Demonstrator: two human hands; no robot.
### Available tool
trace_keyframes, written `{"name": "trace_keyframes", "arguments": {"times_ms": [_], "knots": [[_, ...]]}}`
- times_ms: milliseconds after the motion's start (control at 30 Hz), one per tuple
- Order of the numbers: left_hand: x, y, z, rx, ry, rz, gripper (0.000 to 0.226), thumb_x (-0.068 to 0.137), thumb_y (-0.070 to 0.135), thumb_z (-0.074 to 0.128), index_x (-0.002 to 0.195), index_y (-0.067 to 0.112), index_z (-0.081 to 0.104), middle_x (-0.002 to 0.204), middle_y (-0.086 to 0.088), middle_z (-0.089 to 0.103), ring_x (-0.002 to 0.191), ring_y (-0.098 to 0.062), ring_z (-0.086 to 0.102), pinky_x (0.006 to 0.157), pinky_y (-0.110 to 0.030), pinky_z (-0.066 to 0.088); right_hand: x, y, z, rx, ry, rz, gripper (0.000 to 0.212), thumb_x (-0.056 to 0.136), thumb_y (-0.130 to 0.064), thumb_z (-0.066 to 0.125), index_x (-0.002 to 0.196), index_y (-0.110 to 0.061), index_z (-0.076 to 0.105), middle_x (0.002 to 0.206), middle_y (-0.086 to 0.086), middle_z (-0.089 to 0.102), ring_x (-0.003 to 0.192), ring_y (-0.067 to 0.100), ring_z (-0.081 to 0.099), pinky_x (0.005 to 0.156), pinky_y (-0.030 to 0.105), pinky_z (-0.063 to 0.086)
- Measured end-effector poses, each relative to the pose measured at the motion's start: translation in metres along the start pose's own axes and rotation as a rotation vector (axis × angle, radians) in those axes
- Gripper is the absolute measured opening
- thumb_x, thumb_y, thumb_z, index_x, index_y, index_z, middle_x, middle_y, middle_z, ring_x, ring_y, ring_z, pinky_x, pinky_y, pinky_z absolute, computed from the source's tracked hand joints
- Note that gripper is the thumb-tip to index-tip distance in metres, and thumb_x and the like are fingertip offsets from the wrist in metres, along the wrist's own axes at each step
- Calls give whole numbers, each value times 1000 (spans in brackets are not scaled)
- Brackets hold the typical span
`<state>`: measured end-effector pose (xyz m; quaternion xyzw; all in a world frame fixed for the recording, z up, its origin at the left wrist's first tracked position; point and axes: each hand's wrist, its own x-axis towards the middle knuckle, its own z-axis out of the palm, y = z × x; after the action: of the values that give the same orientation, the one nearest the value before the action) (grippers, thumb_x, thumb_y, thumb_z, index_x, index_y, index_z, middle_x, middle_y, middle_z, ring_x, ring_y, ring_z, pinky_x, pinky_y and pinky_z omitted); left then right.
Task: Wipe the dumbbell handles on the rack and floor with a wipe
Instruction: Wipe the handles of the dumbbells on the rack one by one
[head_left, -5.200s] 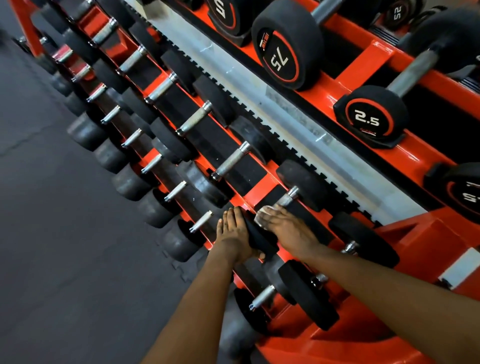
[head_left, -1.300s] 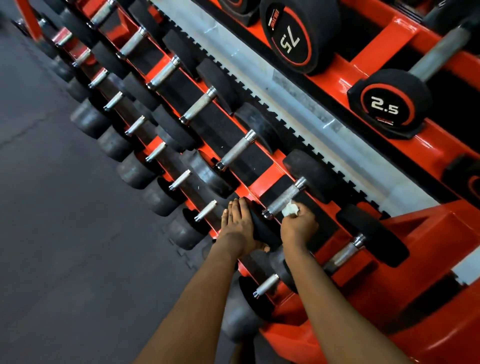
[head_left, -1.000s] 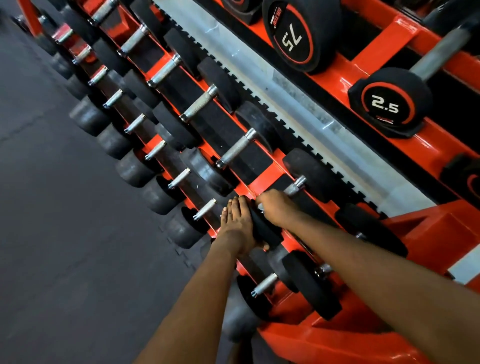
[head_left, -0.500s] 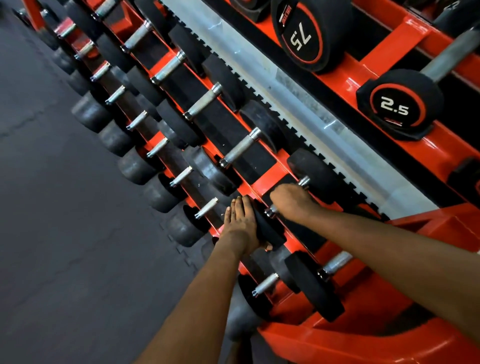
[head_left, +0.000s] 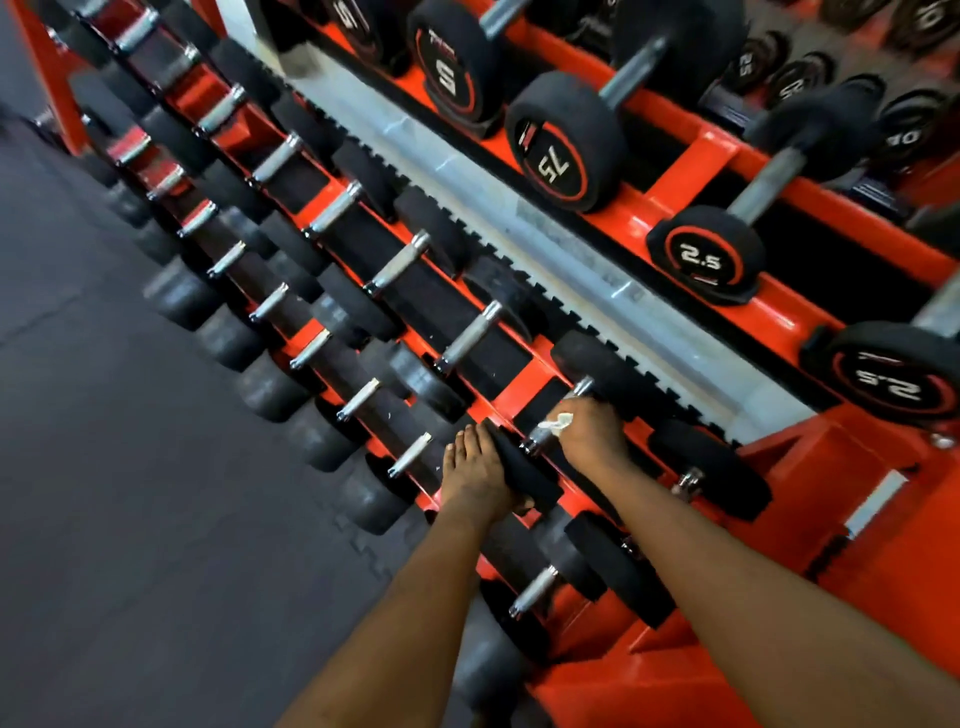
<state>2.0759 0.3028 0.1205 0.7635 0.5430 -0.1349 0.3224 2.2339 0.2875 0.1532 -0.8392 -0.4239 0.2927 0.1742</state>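
Now the right grip (head_left: 592, 434) is clutching the wipe (head_left: 557, 422) on a dumbbell handle (head_left: 540, 442); the left grip (head_left: 480, 473), fingers straight, is pressing its head (head_left: 527, 478).

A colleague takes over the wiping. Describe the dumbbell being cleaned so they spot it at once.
On the orange rack, follow the tier just below the numbered dumbbells towards its near end. There, one dumbbell alone has hands on it: the left hand rests on its near head, the right hand grips a white wipe at its handle.

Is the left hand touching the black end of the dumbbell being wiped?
Touching. The head view shows the left hand lying flat against the dumbbell end, with no gap.
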Motion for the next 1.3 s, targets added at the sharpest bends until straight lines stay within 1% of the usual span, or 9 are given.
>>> {"name": "trace_keyframes", "arguments": {"times_ms": [167, 267, 333, 533, 800, 933, 1033, 1167, 1300], "knots": [[-36, -19, -36, -70, 117, -10, 97, 83, 49, 74, 152, 2, 25, 149, -19, 42, 139, -36, 41, 115, -44, 34, -28, -6, -2, 412, -91, 214, 28, 78, 9, 55, 94, -5, 73, 88, 14, 69, 79, 32, 67, 66, 43, 60], [-56, -35, -62, -51, 155, -30, 72, 87, 47, 71, 138, 6, 41, 140, -16, 49, 129, -36, 50, 105, -45, 42, -36, -9, 3, 329, -127, 145, 20, 75, 1, 65, 89, -11, 74, 88, 11, 73, 84, 31, 68, 76, 36, 55], [-61, -45, -78, -50, 162, -32, 71, 88, 46, 71, 139, 6, 42, 141, -16, 49, 130, -36, 49, 106, -44, 41, -34, -12, 10, 353, -132, 163, 12, 76, -6, 64, 81, -13, 72, 80, 6, 71, 78, 26, 65, 71, 32, 50], [-32, -71, -118, -101, 148, -31, 83, 84, 50, 76, 142, 6, 38, 144, -16, 44, 134, -33, 47, 108, -44, 40, -27, -65, 15, 411, -69, 134, 8, 76, -14, 66, 79, -7, 68, 70, 3, 64, 66, 18, 56, 61, 30, 44], [92, -119, -135, -204, 96, 3, 141, 61, 52, 91, 157, 0, 3, 163, -20, 15, 153, -33, 15, 123, -46, 23, 64, -120, 67, 302, 83, 88, 19, 85, -1, 63, 101, -5, 73, 100, 8, 72, 87, 17, 62, 74, 19, 41], [133, -121, -127, -191, -76, 26, 159, 50, 54, 96, 156, -1, -9, 167, -18, -4, 155, -31, -2, 126, -45, 11, 105, -126, 93, 200, 100, 84, 24, 81, -5, 62, 97, -20, 72, 99, 6, 73, 96, 30, 65, 88, 40, 51], [146, -117, -115, -176, -91, 17, 166, 44, 57, 96, 155, -5, -10, 166, -22, -3, 155, -36, -3, 126, -44, 5, 128, -132, 100, 105, 142, -46, 35, 77, 2, 60, 99, -22, 73, 100, 4, 72, 97, 22, 64, 88, 35, 52], [147, -120, -106, -178, -33, 8, 166, 38, 59, 96, 156, -3, -3, 165, -21, 6, 155, -35, 0, 126, -46, 9, 155, -138, 99, -165, -47, -314, 39, 75, 11, 58, 104, -10, 74, 104, 8, 70, 101, 25, 61, 93, 33, 48], [145, -116, -108, -130, -49, -18, 165, 41, 56, 97, 157, 1, -6, 167, -17, 2, 156, -31, -6, 127, -46, 1, 158, -129, 107, -470, -274, -420, 26, 82, -10, 57, 102, -20, 70, 106, 0, 67, 109, 20, 58, 101, 30, 40]]}}
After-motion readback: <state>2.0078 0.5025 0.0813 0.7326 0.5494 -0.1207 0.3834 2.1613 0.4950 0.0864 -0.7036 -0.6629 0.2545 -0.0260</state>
